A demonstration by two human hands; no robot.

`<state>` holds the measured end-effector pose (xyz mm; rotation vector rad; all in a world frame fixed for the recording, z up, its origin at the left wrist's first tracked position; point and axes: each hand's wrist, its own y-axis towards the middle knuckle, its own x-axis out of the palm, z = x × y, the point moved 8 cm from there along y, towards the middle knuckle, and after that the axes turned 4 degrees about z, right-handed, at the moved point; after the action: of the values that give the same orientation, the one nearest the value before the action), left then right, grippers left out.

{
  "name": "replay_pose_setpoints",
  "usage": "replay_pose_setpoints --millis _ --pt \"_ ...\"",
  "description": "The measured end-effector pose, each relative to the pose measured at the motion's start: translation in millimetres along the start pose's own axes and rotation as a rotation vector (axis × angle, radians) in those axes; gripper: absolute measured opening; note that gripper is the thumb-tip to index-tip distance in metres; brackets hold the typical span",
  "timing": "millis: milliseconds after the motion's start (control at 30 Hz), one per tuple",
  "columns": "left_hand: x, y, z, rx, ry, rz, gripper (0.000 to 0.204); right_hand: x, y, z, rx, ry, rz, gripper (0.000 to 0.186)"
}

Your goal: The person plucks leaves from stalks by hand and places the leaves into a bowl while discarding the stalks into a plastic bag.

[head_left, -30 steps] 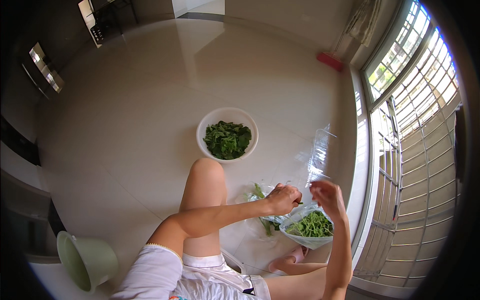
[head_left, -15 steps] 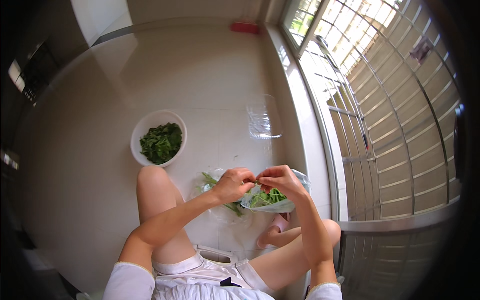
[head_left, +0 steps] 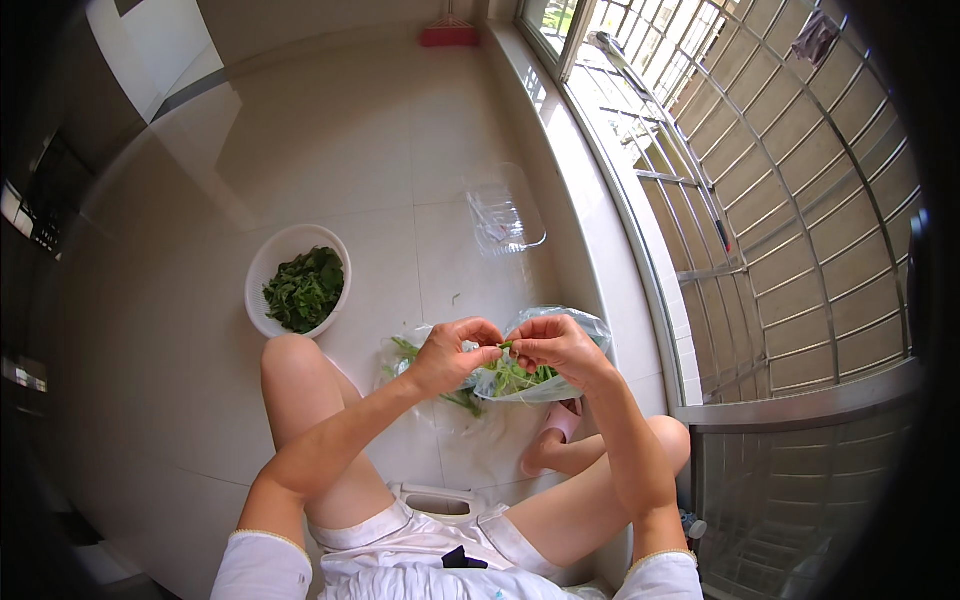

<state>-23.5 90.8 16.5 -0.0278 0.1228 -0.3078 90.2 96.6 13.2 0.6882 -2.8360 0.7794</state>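
Observation:
Above the plastic bags, my left hand [head_left: 445, 357] and my right hand [head_left: 562, 352] meet fingertip to fingertip. Both are closed in a pinch on a short green vegetable stem [head_left: 506, 346], mostly covered by the fingers. Just below my right hand, a clear plastic bag [head_left: 585, 325] holds leafy green vegetables [head_left: 515, 380]. Under and beside my left hand lies a thin clear plastic bag [head_left: 388, 372] with loose green stems [head_left: 464, 402] on it. Beyond my left knee stands a white basket [head_left: 257, 312] with a heap of dark green leaves [head_left: 305, 290] inside.
A clear plastic tray [head_left: 505, 215] lies on the tiled floor [head_left: 340, 180] near the wall ledge [head_left: 600, 215]. Metal window bars [head_left: 790, 230] run along the right. A red broom [head_left: 449, 36] stands at the far wall. My pink slipper [head_left: 563, 424] is beside the bag.
The whole view has shifted, with the floor things now further left. My hands still meet over the bags, and the left thumb and fingers show more opened out around the stem.

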Motion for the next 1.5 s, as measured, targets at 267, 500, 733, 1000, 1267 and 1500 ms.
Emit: replay_pose_setpoints --millis 267,500,733,1000,1267,1500 --pt "3 -1 -2 -0.038 -0.208 -0.071 0.009 6 5 9 0.035 0.263 -0.103 0.008" --pt "-7 -1 -3 -0.009 -0.241 -0.028 0.009 15 9 17 0.120 0.338 -0.103 0.007" --pt "-18 -2 -6 -0.090 -0.425 0.081 0.008 15 8 13 0.057 0.237 0.018 0.007" --pt "-55 3 -7 -0.022 -0.600 0.246 0.008 -32 3 4 -0.121 0.060 0.263 0.011" --pt "-50 -1 -9 -0.058 -0.542 0.121 0.009 -44 -1 -29 -0.413 -0.066 0.434 0.008" --pt "-23 -1 -10 -0.121 -0.430 0.033 0.008 23 16 -1 -0.250 -0.131 0.146 0.010"
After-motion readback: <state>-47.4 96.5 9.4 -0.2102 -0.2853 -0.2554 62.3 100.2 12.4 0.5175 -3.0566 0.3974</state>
